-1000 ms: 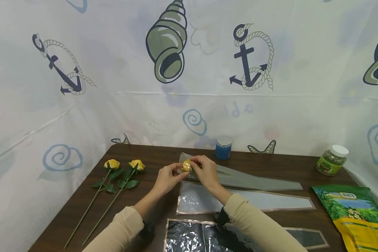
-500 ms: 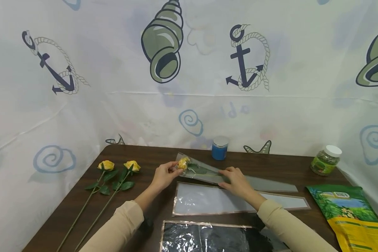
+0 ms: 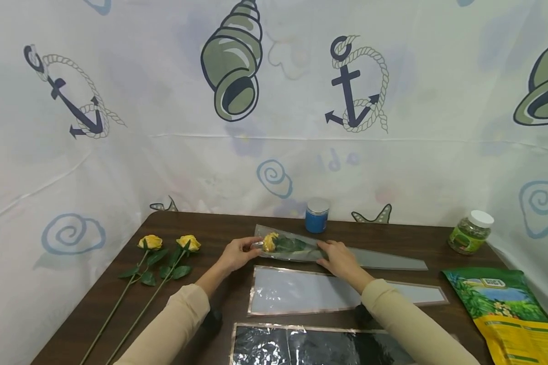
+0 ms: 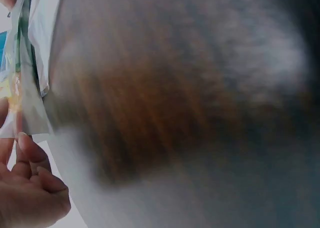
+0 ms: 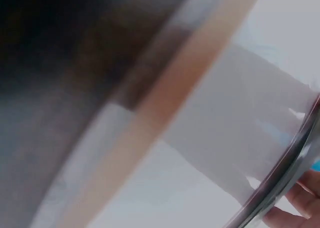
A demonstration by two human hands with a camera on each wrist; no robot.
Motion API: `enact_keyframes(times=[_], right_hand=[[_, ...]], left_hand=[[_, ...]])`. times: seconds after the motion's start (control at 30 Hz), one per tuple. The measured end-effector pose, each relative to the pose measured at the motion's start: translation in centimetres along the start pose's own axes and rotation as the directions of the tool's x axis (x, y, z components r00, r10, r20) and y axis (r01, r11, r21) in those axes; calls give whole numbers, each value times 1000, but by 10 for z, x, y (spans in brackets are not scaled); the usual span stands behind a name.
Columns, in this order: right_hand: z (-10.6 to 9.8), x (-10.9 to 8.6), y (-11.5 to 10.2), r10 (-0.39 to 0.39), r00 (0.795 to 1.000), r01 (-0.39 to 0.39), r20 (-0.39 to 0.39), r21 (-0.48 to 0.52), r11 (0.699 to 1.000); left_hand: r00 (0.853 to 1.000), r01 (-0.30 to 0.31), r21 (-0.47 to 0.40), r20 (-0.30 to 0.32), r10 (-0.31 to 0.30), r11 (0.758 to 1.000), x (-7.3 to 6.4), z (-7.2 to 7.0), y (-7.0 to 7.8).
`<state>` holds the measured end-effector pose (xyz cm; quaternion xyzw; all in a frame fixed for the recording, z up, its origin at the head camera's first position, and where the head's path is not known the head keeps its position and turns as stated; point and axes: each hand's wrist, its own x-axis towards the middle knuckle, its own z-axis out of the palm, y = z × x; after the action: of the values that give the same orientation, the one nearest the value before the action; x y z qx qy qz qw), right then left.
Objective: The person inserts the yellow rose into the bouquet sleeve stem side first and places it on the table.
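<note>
I log cream sleeves (image 3: 171,322), creased near the cuffs (image 3: 195,299); bare hands (image 3: 235,254) beyond them, rounded black pieces (image 3: 213,319) beside them.

I'm seeing rose stems (image 3: 105,324), a black wrapper (image 3: 310,346) and a bright pouch (image 3: 511,315) cut off below; the right hand (image 3: 341,260) is hiding part of the clear wrapper (image 3: 307,255), a sleeve (image 3: 411,323) part of the white wrapper (image 3: 299,290).

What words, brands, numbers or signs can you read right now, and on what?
No text reads for certain.
Green-and-yellow bag: boxed logo and lower print, too small to read.
Jar with white lid: label print too small.
Blue jar: nothing legible.
Backdrop: letter-like marks, too faint.
Clear sleeve around the rose: no text visible.
</note>
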<state>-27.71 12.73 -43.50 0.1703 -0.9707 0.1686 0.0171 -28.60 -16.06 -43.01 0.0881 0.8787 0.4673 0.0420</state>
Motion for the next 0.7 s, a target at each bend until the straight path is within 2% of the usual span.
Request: enact_keyframes(times=[0.13, 0.23, 0.47, 0.7], right_hand=[[-2, 2, 3, -19, 1000, 19, 11, 23, 1000], [-5, 2, 4, -31, 999, 30, 32, 17, 999], [-11, 4, 5, 35, 993, -35, 116, -4, 999], [-4, -1, 6, -5, 993, 7, 116, -18, 1000]], left_hand=[[992, 8, 3, -129, -7, 1000, -2, 1, 1], [982, 9, 12, -187, -6, 1000, -2, 1, 0], [979, 35, 114, -204, -11, 993, -3, -1, -3], [977, 38, 260, -213, 19, 965, -9, 3, -9]])
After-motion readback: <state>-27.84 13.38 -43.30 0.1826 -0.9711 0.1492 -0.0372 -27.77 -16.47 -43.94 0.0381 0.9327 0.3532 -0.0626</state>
